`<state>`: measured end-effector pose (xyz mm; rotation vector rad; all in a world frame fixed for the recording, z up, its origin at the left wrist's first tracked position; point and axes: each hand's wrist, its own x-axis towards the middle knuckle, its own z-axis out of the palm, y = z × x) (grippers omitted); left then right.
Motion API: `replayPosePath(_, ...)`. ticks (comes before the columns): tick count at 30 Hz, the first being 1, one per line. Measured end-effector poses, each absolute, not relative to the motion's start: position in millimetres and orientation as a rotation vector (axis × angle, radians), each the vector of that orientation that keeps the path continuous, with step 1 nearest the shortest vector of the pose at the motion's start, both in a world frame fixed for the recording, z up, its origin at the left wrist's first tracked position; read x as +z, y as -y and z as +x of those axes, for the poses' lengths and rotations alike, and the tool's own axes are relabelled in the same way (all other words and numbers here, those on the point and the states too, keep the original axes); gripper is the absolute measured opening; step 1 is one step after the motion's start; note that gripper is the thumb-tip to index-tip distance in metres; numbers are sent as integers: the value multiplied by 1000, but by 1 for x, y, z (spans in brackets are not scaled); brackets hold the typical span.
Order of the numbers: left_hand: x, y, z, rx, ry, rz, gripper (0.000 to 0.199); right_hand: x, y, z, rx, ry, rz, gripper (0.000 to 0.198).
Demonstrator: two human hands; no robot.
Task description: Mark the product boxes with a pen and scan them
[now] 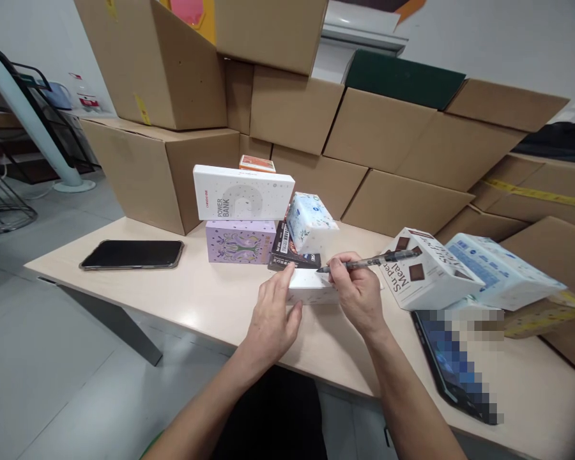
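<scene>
In my right hand [357, 294] is a dark patterned pen [383, 258], gripped between thumb and fingers. Its tip points left, at the top of a small white box [312, 294] lying on the table. My left hand [275, 313] grips the left end of that box, thumb at the front and fingers behind. Just behind the box lies a black printed box [294, 255]. A white power bank box [244, 195] rests on a purple patterned box [241, 243] to the left. Beside them stands a white-and-blue tissue pack [311, 220].
A phone [131, 254] lies at the table's left, and a dark device with a blurred screen [455, 364] at the right. A Super Meal box [426, 271] and a blue-white pack [503, 268] stand at the right. Stacked cardboard boxes [297, 115] wall off the back.
</scene>
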<state>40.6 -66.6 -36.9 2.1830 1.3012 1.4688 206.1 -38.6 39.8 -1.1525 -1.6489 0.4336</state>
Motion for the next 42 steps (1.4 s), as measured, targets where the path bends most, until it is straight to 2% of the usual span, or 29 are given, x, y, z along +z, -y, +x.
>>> replayPosePath(5,-38,67,41,1470,-1307,2180,74,44,39,203,351,1734,-1162,27)
replayPosePath(19,-37,66,40,1481,-1309,2182,74,44,37,204,400,1756,-1157,31)
replayPosePath(29,-38,62,41,1418,-1356,2132,73,39,48,239,504,1122,-952,36)
replayPosePath(33,-40,61,42,1409,-1387,2072,74,24,59,287,402,1114,-1336,41)
replayPosePath(38,-46,60,44,1416,-1416,2049,73,-1,69,320,214,1488,-2079,57)
replayPosePath(42,-51,58,46,1413,-1453,2031,73,-6,75,303,146,1701,-2332,48)
